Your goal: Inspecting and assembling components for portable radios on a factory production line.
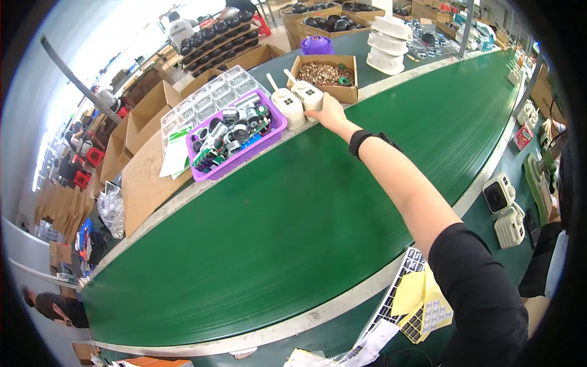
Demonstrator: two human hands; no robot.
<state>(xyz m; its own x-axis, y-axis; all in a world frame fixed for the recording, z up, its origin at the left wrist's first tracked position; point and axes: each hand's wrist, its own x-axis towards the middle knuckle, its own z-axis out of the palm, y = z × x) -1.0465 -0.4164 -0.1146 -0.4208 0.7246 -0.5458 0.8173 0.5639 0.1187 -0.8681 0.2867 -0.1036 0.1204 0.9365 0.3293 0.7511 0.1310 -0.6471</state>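
My right arm reaches across the belt from the lower right, with a black band on the wrist. At the far edge of the belt, my right hand (331, 115) is closed on the lower right side of a cream walkie-talkie (307, 94) with a stubby antenna. A second cream walkie-talkie (287, 109) stands upright just left of it. Beside that pair is a purple basket (249, 150) full of lens-like parts and green circuit boards. Behind the hand sits a cardboard box (342, 93) of small copper-coloured pieces. My left hand is out of view.
The green conveyor belt (263, 244) curves between two work surfaces. A clear compartment tray (205, 101) lies behind the basket; white stacked housings (388, 46) rise at the far side. Sticker sheets (411, 293) lie on the near side, and two cream devices (509, 227) stand at right.
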